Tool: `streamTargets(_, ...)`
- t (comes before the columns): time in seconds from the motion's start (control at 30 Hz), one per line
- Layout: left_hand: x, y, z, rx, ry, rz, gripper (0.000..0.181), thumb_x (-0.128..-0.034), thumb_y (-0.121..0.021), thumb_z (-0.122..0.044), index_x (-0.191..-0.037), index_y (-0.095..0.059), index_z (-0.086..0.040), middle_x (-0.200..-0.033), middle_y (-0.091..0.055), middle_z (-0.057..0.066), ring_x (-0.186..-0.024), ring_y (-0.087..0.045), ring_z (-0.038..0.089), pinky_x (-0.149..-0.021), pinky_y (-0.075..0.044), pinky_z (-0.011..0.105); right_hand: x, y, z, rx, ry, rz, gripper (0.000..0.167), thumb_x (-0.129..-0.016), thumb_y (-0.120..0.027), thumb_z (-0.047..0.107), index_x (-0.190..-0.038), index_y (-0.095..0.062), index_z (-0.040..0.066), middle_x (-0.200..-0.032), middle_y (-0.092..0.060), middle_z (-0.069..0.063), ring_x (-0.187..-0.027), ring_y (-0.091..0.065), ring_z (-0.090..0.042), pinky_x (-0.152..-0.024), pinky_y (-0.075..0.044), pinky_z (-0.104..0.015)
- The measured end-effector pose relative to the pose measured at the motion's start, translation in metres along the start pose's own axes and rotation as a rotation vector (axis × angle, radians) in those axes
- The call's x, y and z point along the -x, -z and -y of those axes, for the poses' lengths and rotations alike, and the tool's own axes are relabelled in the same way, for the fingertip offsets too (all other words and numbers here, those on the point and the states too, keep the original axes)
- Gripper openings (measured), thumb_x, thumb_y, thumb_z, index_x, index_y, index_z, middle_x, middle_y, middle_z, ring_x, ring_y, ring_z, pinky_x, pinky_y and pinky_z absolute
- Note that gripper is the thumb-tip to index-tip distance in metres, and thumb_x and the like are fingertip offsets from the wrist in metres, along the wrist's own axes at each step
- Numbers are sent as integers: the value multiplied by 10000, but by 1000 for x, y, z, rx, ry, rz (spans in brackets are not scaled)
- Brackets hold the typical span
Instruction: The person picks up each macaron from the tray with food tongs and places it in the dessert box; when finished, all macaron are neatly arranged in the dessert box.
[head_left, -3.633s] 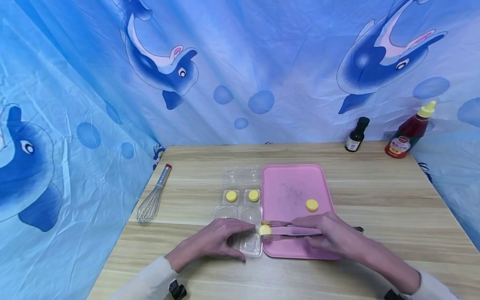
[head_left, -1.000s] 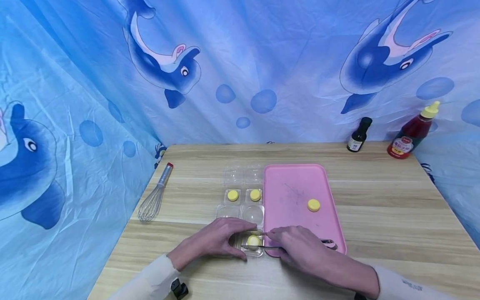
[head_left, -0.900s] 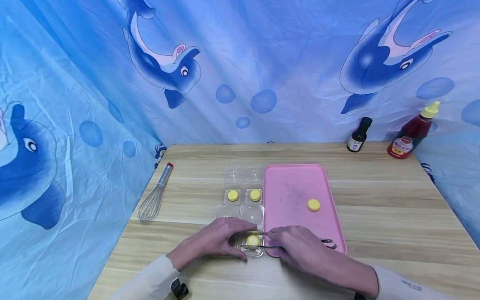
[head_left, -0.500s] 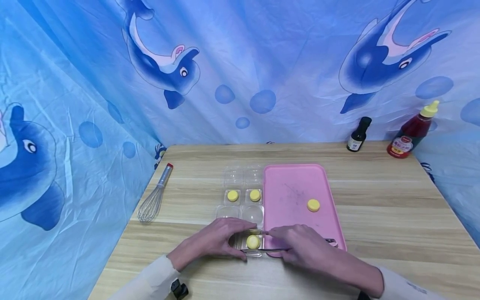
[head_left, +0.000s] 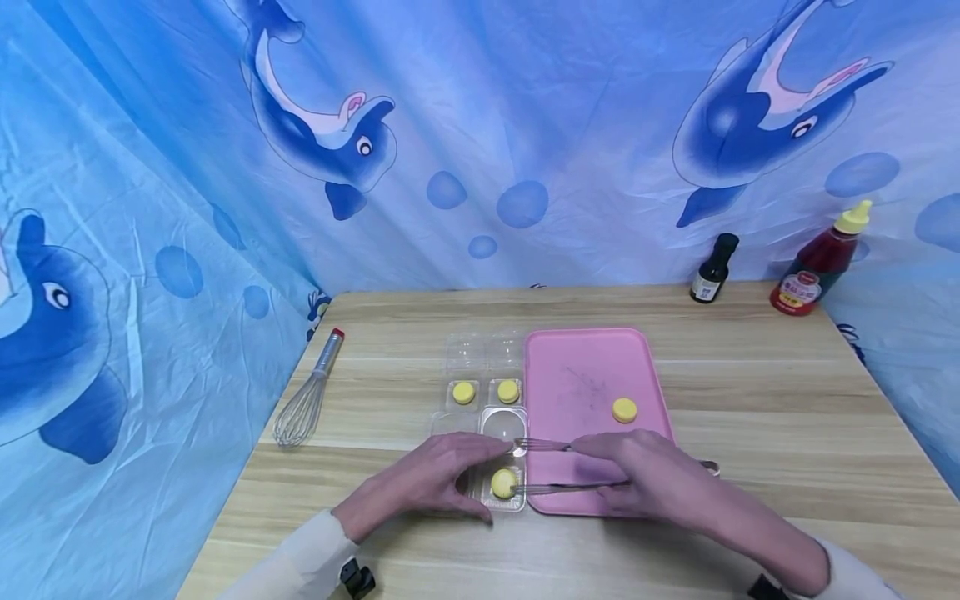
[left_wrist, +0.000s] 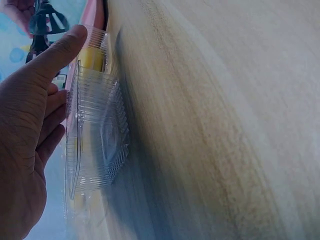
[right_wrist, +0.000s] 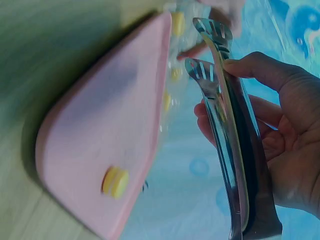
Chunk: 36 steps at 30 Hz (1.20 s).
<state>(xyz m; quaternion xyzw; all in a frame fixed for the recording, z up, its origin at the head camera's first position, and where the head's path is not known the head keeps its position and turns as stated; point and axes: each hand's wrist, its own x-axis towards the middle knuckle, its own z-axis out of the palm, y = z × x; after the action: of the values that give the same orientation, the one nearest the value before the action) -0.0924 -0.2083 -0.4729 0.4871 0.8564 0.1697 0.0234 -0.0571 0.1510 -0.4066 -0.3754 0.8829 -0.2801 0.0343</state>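
Note:
My right hand [head_left: 645, 475] holds metal food tongs [right_wrist: 232, 125] with slotted tips, their arms spread apart with nothing between them in the right wrist view. The tips lie over the right edge of a clear plastic container [head_left: 517, 502], close to a yellow macaron [head_left: 503, 483] in its near right compartment. At the container's left side, my left hand [head_left: 431, 475] spans it between thumb and fingers, hiding the neighbouring compartment. In the left wrist view the thumb lies along the container [left_wrist: 92, 125], fingers behind it. Another macaron [head_left: 624, 410] lies on the pink tray [head_left: 577, 358].
Behind stands a second clear container [head_left: 483, 350], its lid raised, with two macarons [head_left: 463, 392] in separate compartments. A whisk [head_left: 307, 400] lies at the left. Toward the back right stand a dark bottle [head_left: 714, 268] and a red sauce bottle [head_left: 817, 262].
The tongs carried a macaron left from the tray's edge into the near right compartment. Their arms then spread, releasing it, and my right hand drew back rightward. The left hand stayed put.

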Motion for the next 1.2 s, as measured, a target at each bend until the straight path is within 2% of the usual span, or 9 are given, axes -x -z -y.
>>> streamTargets(0.23,3,6,0,-12,-6,-52,1044,-745,-893,-635,-1567,-516,-113,-1542,-584,10,-1393,-571,198,-1172,-471,452,16,23,-20,9,-159,-71,614,-782,-915,14,-1356,-725,119,-1266,-749,-123,-822,-647,-106,-649,-546,-252)
streamTargets(0.37,8,16,4,14,21,-111,1081,-719,-945,-561,-1594,-484,-125,-1570,-561,26,-1414,-557,257,-1170,-468,505,24,31,-35,-28,-269,-69,661,-794,-916,14,-1406,-702,143,-1232,-753,-136,-731,-570,-111,-603,-485,-245)
streamTargets(0.43,12,20,7,22,33,-142,1106,-712,-962,-524,-1607,-461,-112,-1585,-544,61,-1415,-553,308,-1159,-469,544,27,33,-43,-40,-307,-67,659,-797,-921,26,-1406,-706,158,-1222,-759,-127,-823,-660,-155,-653,-580,-307)
streamTargets(0.6,27,23,14,36,49,-187,1132,-719,-969,-495,-1614,-431,-56,-1622,-490,105,-1410,-543,387,-1133,-472,598,37,35,-64,-8,-335,-91,659,-800,-935,73,-1413,-701,131,-1345,-720,-146,-1192,-703,-359,-934,-609,-589)
streamTargets(0.7,36,22,17,18,61,-188,1128,-727,-955,-516,-1611,-432,-48,-1626,-484,99,-1413,-545,368,-1131,-480,585,45,37,-76,33,-348,-113,676,-792,-941,81,-1419,-687,82,-1341,-716,-172,-1143,-716,-350,-917,-612,-598)
streamTargets(0.83,48,20,19,3,85,-175,1110,-725,-946,-541,-1600,-456,-64,-1591,-525,125,-1411,-556,312,-1129,-492,547,51,37,-88,66,-368,-123,688,-792,-930,53,-1431,-675,74,-1323,-719,-198,-935,-686,-227,-744,-612,-409)
streamTargets(0.93,56,19,20,1,101,-164,1111,-717,-943,-562,-1597,-468,-79,-1576,-543,126,-1405,-564,289,-1128,-496,526,55,35,-95,65,-375,-123,686,-794,-924,43,-1433,-679,95,-1314,-722,-201,-884,-647,-199,-713,-573,-374)
streamTargets(1.07,64,17,21,-13,112,-164,1115,-701,-942,-587,-1585,-487,-84,-1553,-570,105,-1371,-596,274,-1114,-513,515,58,33,-101,56,-377,-135,671,-788,-926,31,-1414,-696,98,-1299,-729,-203,-995,-711,-265,-806,-631,-504)
streamTargets(1.2,69,15,21,-11,124,-158,1076,-712,-939,-590,-1573,-512,-106,-1537,-591,71,-1367,-601,232,-1127,-508,469,59,32,-104,36,-399,-133,648,-794,-920,25,-1402,-704,91,-1301,-722,-222,-1018,-715,-291,-772,-623,-484)
